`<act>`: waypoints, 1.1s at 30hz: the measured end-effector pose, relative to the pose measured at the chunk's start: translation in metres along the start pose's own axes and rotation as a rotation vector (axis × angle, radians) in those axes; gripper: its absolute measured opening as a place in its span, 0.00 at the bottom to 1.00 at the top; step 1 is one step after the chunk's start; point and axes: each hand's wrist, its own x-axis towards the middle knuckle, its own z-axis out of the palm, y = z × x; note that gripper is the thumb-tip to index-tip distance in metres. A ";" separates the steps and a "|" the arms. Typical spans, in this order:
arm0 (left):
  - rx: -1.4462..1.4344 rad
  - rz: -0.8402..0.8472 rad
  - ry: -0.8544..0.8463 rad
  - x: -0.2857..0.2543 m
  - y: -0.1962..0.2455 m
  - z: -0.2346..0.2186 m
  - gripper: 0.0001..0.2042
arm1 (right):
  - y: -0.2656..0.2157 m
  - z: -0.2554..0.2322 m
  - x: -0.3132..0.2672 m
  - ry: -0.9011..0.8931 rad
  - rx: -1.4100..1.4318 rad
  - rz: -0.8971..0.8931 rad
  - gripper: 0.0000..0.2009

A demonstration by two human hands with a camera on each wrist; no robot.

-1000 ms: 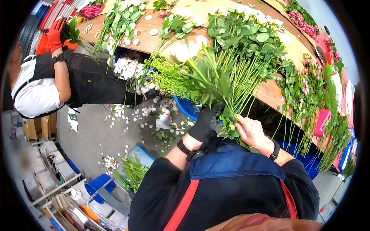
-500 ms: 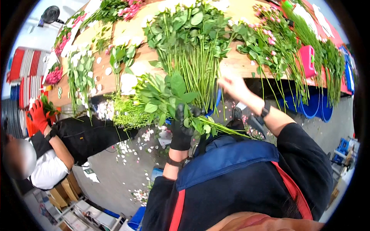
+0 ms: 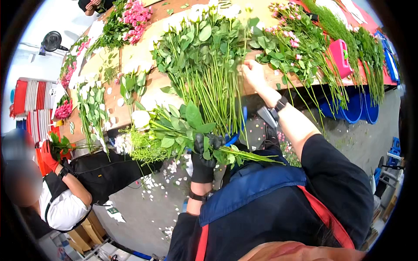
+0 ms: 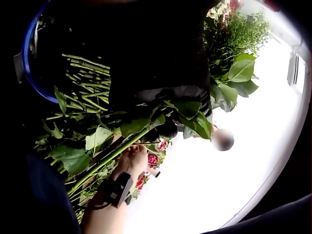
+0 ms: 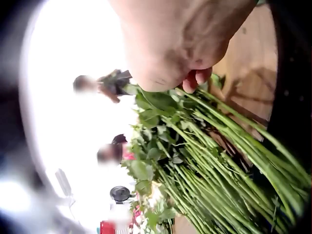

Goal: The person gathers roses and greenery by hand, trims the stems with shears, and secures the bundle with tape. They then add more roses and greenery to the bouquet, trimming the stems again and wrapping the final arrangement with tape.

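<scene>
My left hand (image 3: pixel 203 158), in a black glove, grips a small bunch of leafy rose stems (image 3: pixel 250 156) at waist height. The bunch lies sideways, its cut ends to the right and a white rose (image 3: pixel 141 119) at the left. My bare right hand (image 3: pixel 256 78) is at the right edge of a large pile of white roses (image 3: pixel 204 52) on the table. Its fingers are curled, pinching a rose stem (image 3: pixel 245 126) that hangs past the table edge. In the right wrist view, the back of the right hand (image 5: pixel 180 39) hides most of the pinch, with fingertips (image 5: pixel 197 80) against the stems.
The wooden table (image 3: pixel 130 56) also bears pink roses (image 3: pixel 136 19) and a pink container (image 3: pixel 341 58). Blue buckets (image 3: pixel 348 108) stand beneath its right side. At left, a person's red-gloved hand (image 3: pixel 48 155) holds greenery. Petals (image 3: pixel 150 191) litter the floor.
My right hand has left the held bunch and moved forward to the rose pile, taking hold of a stem. My left hand has kept the bunch, turning it sideways. The view has swung right.
</scene>
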 end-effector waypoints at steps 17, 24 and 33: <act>0.463 0.099 0.062 0.028 -0.067 0.042 0.24 | -0.142 -0.131 -0.178 -0.672 -0.536 -0.656 0.15; 0.077 -0.103 0.044 0.066 -0.123 0.082 0.23 | -0.121 -0.185 -0.177 -0.455 -0.440 -0.264 0.34; 1.547 -0.174 -0.387 0.104 -0.185 0.234 0.19 | -0.025 -0.348 -0.102 -0.441 -0.372 -0.017 0.21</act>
